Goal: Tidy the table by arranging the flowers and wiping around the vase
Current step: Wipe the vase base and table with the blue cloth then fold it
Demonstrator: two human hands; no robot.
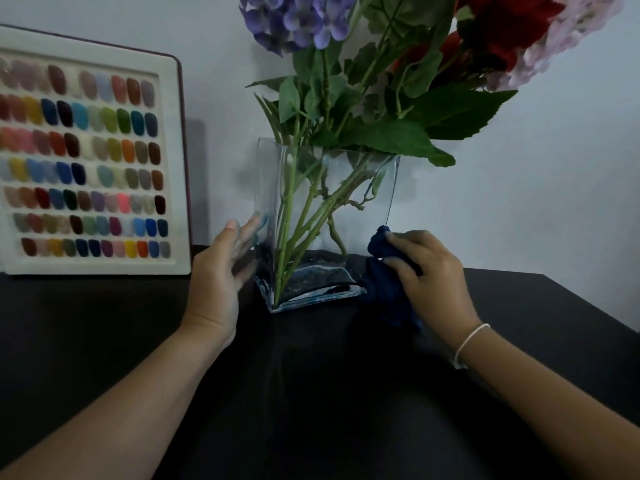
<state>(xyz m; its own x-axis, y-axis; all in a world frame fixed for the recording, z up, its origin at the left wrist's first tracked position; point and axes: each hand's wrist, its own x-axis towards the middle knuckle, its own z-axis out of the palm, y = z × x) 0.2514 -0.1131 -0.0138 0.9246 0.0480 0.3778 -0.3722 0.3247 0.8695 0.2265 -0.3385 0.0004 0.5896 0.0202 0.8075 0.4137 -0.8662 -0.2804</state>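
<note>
**One Vase, One Cloth, Three Colours of Bloom**

Both my hands are in view, two in all: my left hand [221, 271] and my right hand [429, 271]. Before me stands one glass vase [367, 216] on one black table [311, 393]. It holds flowers in three colours: one purple cluster [298, 19], one red [498, 26] and one pink [568, 39]; the green stems inside cross too much for me to count. I hold one dark blue cloth [384, 285]. One white bracelet [471, 344] circles my right wrist. One nail colour chart [86, 157] stands at left, its swatches in seven rows.
</note>
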